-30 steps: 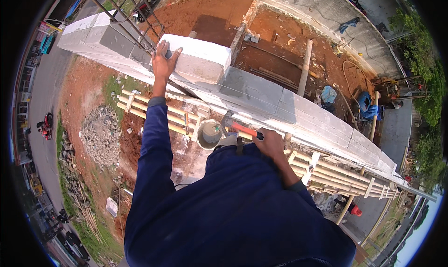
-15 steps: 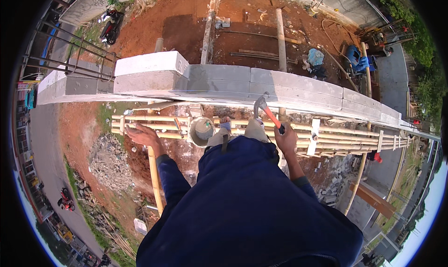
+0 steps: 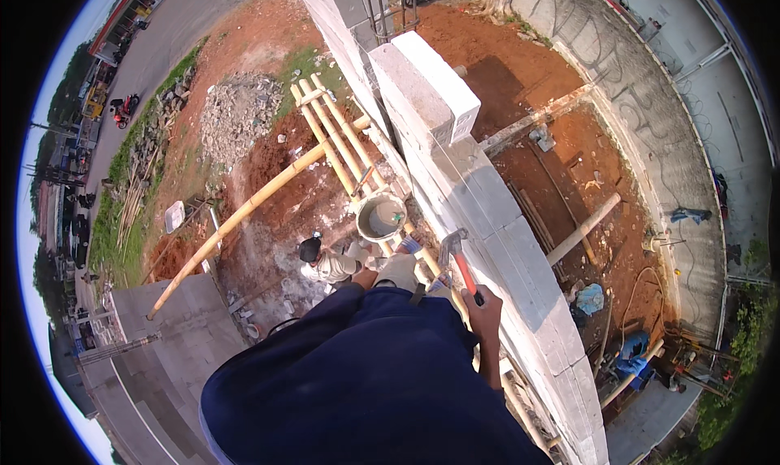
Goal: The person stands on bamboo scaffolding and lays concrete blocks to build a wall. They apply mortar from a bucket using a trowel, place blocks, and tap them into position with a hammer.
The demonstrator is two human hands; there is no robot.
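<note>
My right hand (image 3: 486,306) is closed round the dark grip of a claw hammer (image 3: 465,271). Its orange handle points away from me, and the metal head is close to the near side of the grey block wall (image 3: 520,249). Close to my trouser leg, my left hand (image 3: 366,277) shows only in part, and its fingers are too hidden to read. A bucket (image 3: 380,218) of grey mortar stands on the bamboo platform beyond my feet. On the wall top sits a raised light block (image 3: 422,91).
A long bamboo pole (image 3: 236,221) slants out at the left. Below the platform a person in a dark cap (image 3: 310,250) is at work. Rubble (image 3: 238,117) lies on the red soil. Steel bars rise at the wall's far end. Beyond the wall lies a wooden post (image 3: 585,228).
My view has swung to the left, so the wall now runs steeply down the picture. My left hand has come in from the side to my leg. The hammer stays in my right hand.
</note>
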